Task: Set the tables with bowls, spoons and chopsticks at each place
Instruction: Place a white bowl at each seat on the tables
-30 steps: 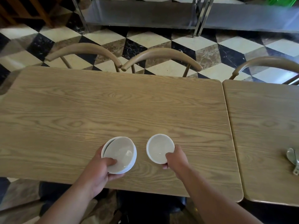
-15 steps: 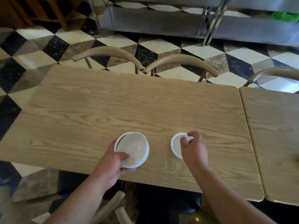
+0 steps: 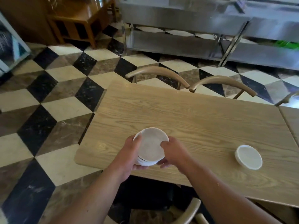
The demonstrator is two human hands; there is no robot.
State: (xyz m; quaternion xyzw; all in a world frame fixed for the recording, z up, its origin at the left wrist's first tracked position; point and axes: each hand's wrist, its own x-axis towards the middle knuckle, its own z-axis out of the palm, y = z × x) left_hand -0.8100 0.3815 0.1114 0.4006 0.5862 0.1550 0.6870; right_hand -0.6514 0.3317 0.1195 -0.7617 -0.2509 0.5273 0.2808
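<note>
Stack of white bowls (image 3: 151, 147), gripped from both sides over the near left part of the wooden table (image 3: 194, 113). Left hand (image 3: 129, 153) curled round the left side of the stack, thumb hooked over the rim, fingers underneath. Right hand (image 3: 174, 152) clasping the right side, thumb laid on the top bowl's rim, fingers tucked below the near edge. Hard to tell whether the stack is resting on the tabletop or held just clear of it.

Single white bowl (image 3: 248, 156), upright on the same table, well apart to the right and close to the near edge.

Past the far edge, two curved wooden chair backs (image 3: 155, 73) (image 3: 223, 81) side by side, their tips nearly touching. Third chair back (image 3: 189, 210) at the near side, below the forearms. Second table (image 3: 291, 117) butted against the right end.

All around, floor (image 3: 64, 109) tiled in black, cream and brown diamonds. Far off, steel shelving (image 3: 178, 44); at far left, a wooden cabinet (image 3: 77, 21).
</note>
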